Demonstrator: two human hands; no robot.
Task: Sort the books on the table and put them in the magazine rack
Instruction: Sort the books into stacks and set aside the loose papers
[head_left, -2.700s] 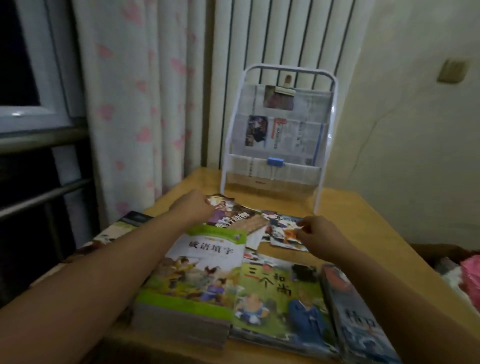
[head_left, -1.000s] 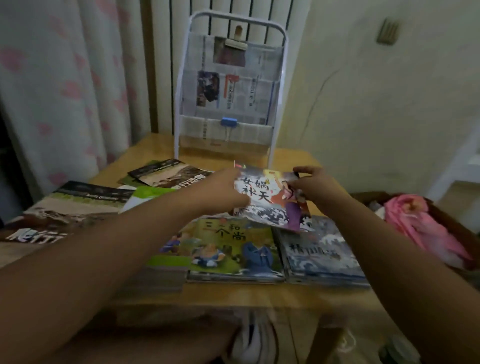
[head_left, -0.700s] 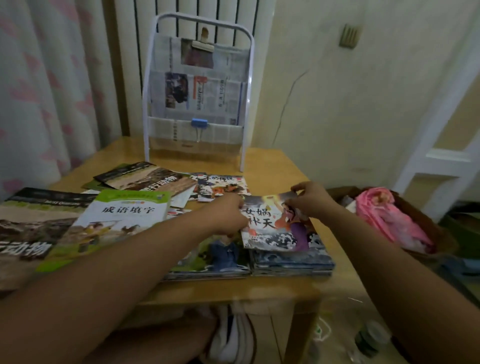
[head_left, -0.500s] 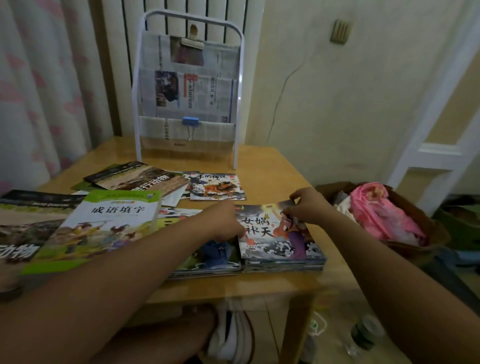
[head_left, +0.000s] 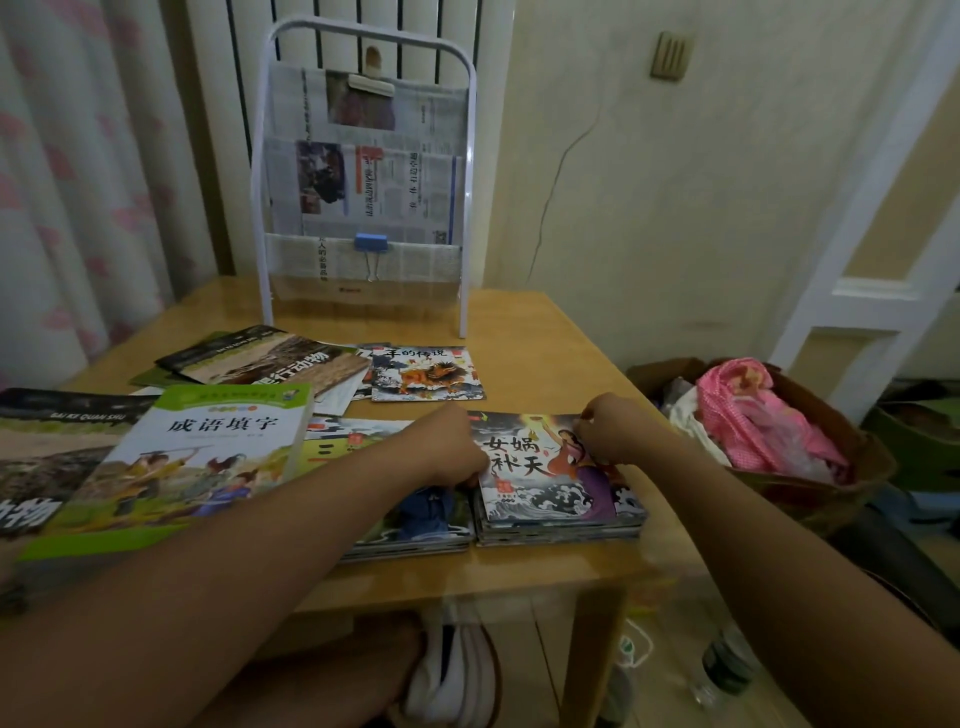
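At lower centre of the frame, I am seeing both hands, left hand (head_left: 453, 453) and right hand (head_left: 613, 428), pinching the wave-cover booklet (head_left: 540, 467) atop the right-hand stack (head_left: 558, 530): sorting is underway. Next, I judge, squaring it, then carrying stacks to the magazine rack (head_left: 363, 176), upper centre.

The honey-coloured wooden table (head_left: 524, 332) has a smooth, glossy varnish that catches the light. At its far edge, the white magazine rack (head_left: 467, 171) is painted metal tubing, its pockets lined with matt grey newsprint held by a blue plastic binder clip (head_left: 371, 242). Nearer on the table, the thin picture book with a wave-patterned cover (head_left: 545, 467) has glossy paper. Right of the table, the pink checked cloth (head_left: 753, 415) looks soft and crumpled.
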